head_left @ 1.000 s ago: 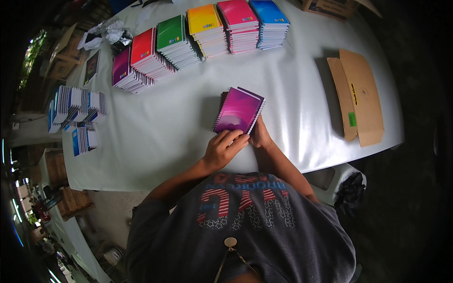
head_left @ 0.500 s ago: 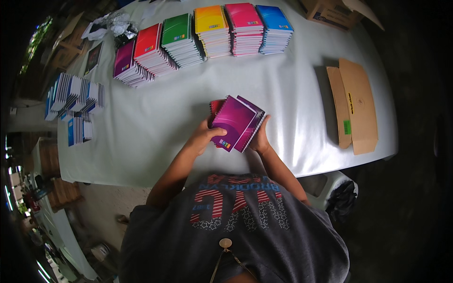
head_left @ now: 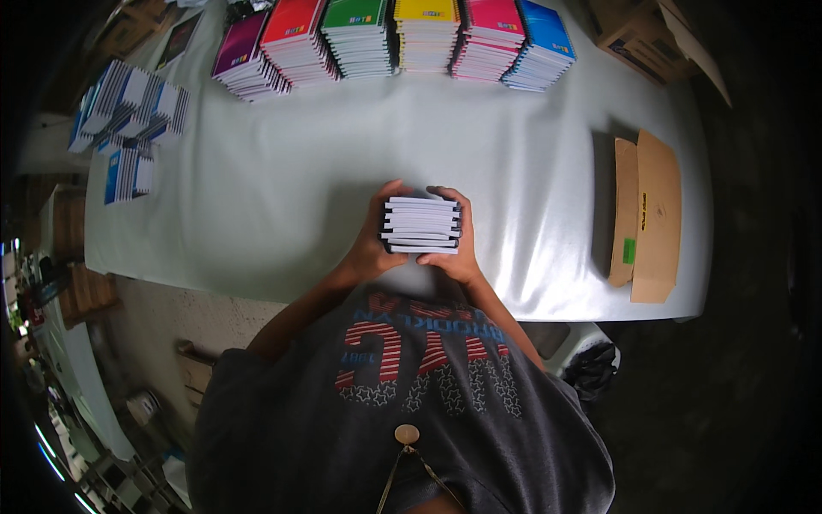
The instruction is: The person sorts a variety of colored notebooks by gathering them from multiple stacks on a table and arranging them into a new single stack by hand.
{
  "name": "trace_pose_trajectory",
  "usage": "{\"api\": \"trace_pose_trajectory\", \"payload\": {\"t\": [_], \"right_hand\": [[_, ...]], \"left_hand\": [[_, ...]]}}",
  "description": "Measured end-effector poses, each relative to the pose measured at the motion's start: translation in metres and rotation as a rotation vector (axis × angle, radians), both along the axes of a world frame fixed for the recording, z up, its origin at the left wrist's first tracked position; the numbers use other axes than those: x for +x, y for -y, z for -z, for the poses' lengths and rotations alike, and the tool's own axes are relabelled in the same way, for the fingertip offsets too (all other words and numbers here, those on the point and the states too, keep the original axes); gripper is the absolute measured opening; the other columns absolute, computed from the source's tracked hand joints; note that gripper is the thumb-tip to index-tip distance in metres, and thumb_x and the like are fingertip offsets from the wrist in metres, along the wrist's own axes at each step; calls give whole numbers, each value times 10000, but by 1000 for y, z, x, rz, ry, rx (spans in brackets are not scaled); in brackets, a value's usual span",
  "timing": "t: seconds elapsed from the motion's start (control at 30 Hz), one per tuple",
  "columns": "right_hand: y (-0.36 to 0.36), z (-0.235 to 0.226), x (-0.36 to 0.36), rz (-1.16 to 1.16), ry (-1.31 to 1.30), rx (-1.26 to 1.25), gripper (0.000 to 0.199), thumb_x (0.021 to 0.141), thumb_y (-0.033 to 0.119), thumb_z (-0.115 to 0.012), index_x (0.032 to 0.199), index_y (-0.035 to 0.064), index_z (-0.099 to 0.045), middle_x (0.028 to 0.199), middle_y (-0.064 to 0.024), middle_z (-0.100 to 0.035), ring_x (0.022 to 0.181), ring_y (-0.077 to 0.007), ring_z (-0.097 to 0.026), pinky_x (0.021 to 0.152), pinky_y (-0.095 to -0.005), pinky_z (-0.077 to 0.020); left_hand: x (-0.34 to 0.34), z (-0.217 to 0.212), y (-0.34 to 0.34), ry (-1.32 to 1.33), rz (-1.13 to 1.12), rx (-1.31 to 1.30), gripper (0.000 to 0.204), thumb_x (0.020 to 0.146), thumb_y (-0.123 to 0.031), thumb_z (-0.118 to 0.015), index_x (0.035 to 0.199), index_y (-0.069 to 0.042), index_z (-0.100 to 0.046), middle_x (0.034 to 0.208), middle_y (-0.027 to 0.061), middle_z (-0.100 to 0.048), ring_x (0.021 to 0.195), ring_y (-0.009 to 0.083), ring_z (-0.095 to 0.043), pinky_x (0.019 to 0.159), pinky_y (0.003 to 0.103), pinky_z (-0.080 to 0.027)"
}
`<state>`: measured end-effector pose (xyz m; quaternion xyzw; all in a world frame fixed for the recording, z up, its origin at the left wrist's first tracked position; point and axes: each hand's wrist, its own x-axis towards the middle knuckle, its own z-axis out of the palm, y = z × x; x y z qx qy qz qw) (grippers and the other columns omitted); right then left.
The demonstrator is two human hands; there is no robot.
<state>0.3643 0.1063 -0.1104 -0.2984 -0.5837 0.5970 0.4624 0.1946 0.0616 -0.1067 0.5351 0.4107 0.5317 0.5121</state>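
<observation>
Between my two hands a small stack of spiral notebooks stands on edge, its white page edges facing up. My left hand grips the stack's left side, fingers at the far face and thumb at the near one. On the other side my right hand clasps it the same way. The covers are mostly hidden at this angle. Along the far side of the table stand piles of spiral notebooks: purple, red, green, yellow, pink and blue.
More notebooks lie bundled in blue-and-white stacks at the left edge of the pale-covered table. A flattened brown carton rests at the right. An open cardboard box sits at the far right. A white stool with a black bag stands below the table edge.
The notebooks, fanned with purple covers showing before, are now squared together and turned on edge. Both hands have shifted to the stack's sides. The view has tilted, moving the far piles upward.
</observation>
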Motion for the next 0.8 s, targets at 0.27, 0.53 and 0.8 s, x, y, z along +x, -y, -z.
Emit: {"api": "trace_pose_trajectory", "payload": {"t": [0.27, 0.53, 0.8], "right_hand": [[-2, 30, 4, 41, -19, -137, 1116, 339, 372, -943, 1211, 36, -334, 1105, -96, -518, 1041, -199, -532, 905, -346, -456], [1, 33, 7, 62, 37, -152, 945, 449, 233, -940, 1174, 36, -367, 1045, -84, -561, 994, -174, -562, 866, -321, -473], [2, 32, 6, 76, 50, -79, 902, 463, 237, -936, 1152, 34, -390, 1030, -84, -572, 962, -167, -573, 845, -315, -476]], "left_hand": [[-7, 10, -3, 220, -62, -88, 563, 737, -5, -421, 1300, -5, -395, 1190, 103, -504, 1105, 191, -478, 975, 304, -359], [-82, 32, 3, -128, -240, -64, 311, 755, -71, -448, 1033, 11, -562, 1017, 111, -590, 995, 201, -547, 895, 303, -407], [-88, 31, 7, -69, -128, -35, 312, 747, -85, -618, 1034, 10, -543, 992, 100, -579, 948, 208, -561, 867, 320, -425]]}}
